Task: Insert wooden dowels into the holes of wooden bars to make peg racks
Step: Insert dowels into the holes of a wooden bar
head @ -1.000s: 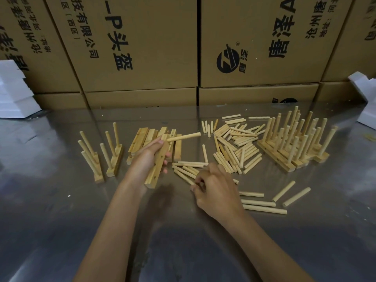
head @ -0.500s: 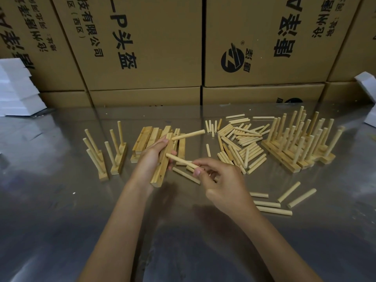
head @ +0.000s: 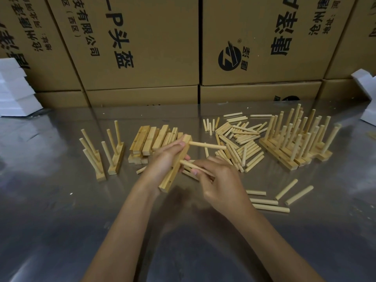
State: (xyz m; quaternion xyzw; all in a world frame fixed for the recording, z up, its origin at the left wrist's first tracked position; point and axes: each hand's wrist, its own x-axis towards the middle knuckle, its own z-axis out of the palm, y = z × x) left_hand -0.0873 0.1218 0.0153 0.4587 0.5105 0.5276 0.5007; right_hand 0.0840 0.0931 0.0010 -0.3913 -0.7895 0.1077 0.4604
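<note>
The left hand [head: 162,159] grips a wooden bar [head: 175,166] with one peg [head: 207,145] in it; beside the bar, the right hand [head: 219,184] pinches a second dowel [head: 188,164] against it.

Looked like a small workshop or packing area in a warehouse. Worked at a bare, reflective metal table [head: 61,220], backed by a wall of stacked brown shipping cartons [head: 142,47] printed with black Chinese lettering and a round logo. Flanked by white foam blocks [head: 14,94] at both edges. Laid out in batches: loose dowels [head: 242,137], blank wooden bars [head: 150,139], finished peg racks [head: 295,143].
</note>
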